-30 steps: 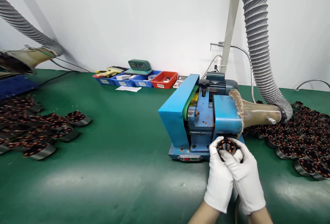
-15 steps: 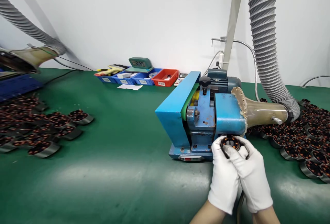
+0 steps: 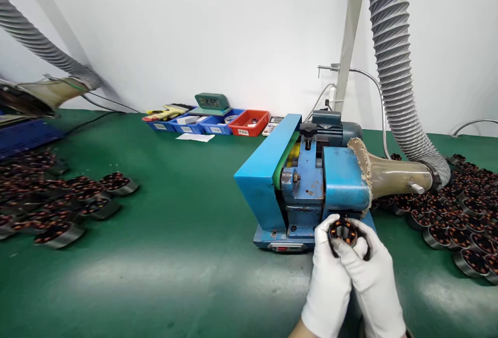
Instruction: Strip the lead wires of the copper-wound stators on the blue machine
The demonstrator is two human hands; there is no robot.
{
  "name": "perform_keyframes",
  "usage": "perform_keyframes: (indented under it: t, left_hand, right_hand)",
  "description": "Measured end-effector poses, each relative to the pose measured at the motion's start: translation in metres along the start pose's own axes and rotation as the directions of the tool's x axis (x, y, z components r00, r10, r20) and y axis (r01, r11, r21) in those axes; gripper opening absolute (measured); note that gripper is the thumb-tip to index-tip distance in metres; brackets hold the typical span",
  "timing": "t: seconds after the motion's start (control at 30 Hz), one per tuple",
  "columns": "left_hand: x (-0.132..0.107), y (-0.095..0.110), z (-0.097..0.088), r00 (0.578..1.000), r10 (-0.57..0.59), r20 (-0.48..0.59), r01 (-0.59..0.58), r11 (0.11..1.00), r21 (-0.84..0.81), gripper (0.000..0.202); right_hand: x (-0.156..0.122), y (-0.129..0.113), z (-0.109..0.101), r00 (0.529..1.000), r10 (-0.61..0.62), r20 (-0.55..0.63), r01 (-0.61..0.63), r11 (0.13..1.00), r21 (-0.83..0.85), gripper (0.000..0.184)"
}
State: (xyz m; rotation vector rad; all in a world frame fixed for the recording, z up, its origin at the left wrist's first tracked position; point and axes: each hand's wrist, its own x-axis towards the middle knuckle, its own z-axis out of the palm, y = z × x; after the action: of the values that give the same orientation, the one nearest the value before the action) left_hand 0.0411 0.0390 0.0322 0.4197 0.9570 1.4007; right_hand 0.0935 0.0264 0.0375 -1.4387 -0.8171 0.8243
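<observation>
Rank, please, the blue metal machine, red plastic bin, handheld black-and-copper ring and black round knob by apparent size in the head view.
1. Blue machine
2. Red bin, ring: too alike; ring nearer
3. Black knob

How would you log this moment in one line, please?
Left hand: holding ring part | Right hand: holding same part | Position: at near side of blue machine

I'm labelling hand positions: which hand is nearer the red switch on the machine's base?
Left. The left hand is to the right of the red switch; the right hand is farther right, beyond the left hand.
</observation>
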Motion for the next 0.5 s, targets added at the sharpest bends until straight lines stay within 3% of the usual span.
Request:
perform_keyframes:
  t: [0.1, 0.3, 0.5]
  left_hand:
    - [0.004, -0.003, 0.006, 0.999, 0.046, -0.001, -0.046, 0.999, 0.018, 0.046]
    - [0.001, -0.003, 0.013, 1.0, -0.015, 0.0, 0.015, 0.999, -0.051, 0.042]
    - [-0.001, 0.007, 0.021, 0.999, 0.048, -0.024, -0.046, 0.995, 0.088, 0.05]
  right_hand:
    - [0.007, -0.004, 0.001, 1.0, -0.005, 0.026, 0.006, 0.998, -0.06, 0.035]
    - [0.008, -0.008, -0.002, 0.999, 0.042, 0.03, -0.04, 0.997, -0.062, 0.039]
    - [0.012, -0.018, -0.001, 0.999, 0.007, 0.046, -0.002, 0.995, -0.097, 0.037]
